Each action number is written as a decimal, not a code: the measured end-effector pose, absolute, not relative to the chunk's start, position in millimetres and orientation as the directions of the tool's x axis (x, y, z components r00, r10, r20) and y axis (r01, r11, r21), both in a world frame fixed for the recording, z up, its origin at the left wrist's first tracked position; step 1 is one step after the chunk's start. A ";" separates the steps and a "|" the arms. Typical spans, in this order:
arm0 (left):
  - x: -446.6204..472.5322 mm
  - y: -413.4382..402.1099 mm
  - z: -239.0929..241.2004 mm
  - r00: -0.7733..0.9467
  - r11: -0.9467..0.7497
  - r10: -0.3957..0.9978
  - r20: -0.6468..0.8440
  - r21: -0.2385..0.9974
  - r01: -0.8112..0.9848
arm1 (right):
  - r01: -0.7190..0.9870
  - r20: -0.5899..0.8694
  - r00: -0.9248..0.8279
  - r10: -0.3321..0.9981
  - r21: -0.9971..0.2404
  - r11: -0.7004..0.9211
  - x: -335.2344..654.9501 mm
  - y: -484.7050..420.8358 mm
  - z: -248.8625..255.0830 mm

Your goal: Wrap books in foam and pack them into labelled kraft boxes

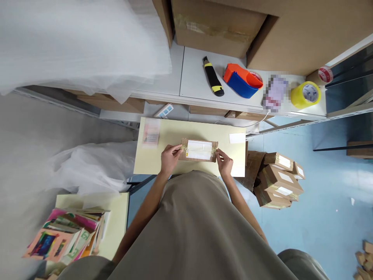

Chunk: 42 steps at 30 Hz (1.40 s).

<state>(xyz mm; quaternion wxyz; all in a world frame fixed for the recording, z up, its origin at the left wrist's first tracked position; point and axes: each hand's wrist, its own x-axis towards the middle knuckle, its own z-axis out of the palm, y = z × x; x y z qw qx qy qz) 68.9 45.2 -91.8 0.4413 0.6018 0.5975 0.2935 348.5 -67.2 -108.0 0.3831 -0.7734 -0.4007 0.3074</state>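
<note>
A small brown cardboard parcel [199,150] with a white label lies on a pale yellow table [186,132]. My left hand [170,158] grips its left end, fingers pinched on the taped edge. My right hand [224,161] holds the right end the same way. Yellowish tape shows at both ends of the parcel.
A white shelf behind holds a black-and-yellow box cutter [213,76], an orange-and-blue tape dispenser [242,81] and a yellow tape roll [305,94]. Several labelled parcels [279,181] lie piled on the blue floor at right. Colourful books [68,233] sit lower left, white foam sheeting [72,42] upper left.
</note>
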 end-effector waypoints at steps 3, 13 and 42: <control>73.3 47.1 -91.5 0.095 0.124 0.978 -0.186 0.883 0.453 | 0.425 -0.139 0.475 0.869 -0.828 -0.365 350.4 -64.2 -105.0; 81.9 55.3 -91.3 0.021 0.145 0.984 -0.180 0.854 0.499 | 0.456 -0.211 0.523 0.826 -0.750 -0.480 344.2 -46.2 -88.3; 77.3 76.9 -79.6 0.054 0.351 0.864 -0.500 0.677 0.647 | 0.649 -0.380 0.444 0.811 -0.488 -0.584 347.2 -15.3 -66.7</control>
